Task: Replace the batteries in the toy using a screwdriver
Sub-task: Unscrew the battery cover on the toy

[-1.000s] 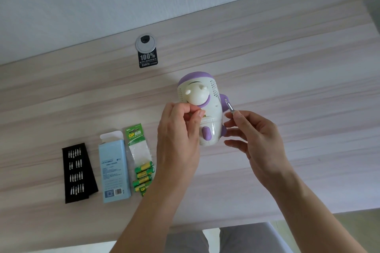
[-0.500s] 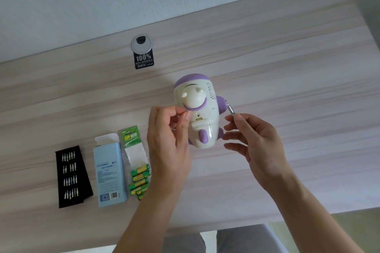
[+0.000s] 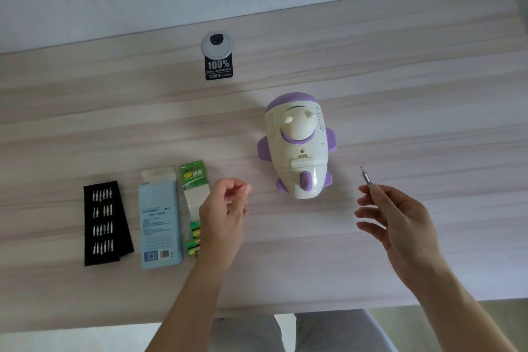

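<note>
Toy lies flat on the desk, with neither hand touching it. Its long axis runs away from the person, purple cap at the far end and feet at the near end. The small hatch with a brass-coloured tab faces up, roughly mid-body.

The toy sits between the two hands and a little beyond both. The left hand is near its lower left, above the green batteries. The right hand is off to its lower right, slightly farther out.

The right fingers pinch the slim screwdriver near its lower end, so the tip points up and away, apart from the toy. The hatch lies up and to the left of that tip.

The left fingers are curled, thumb and forefinger tips pressed together. Whether they pinch something tiny, I cannot tell.
</note>
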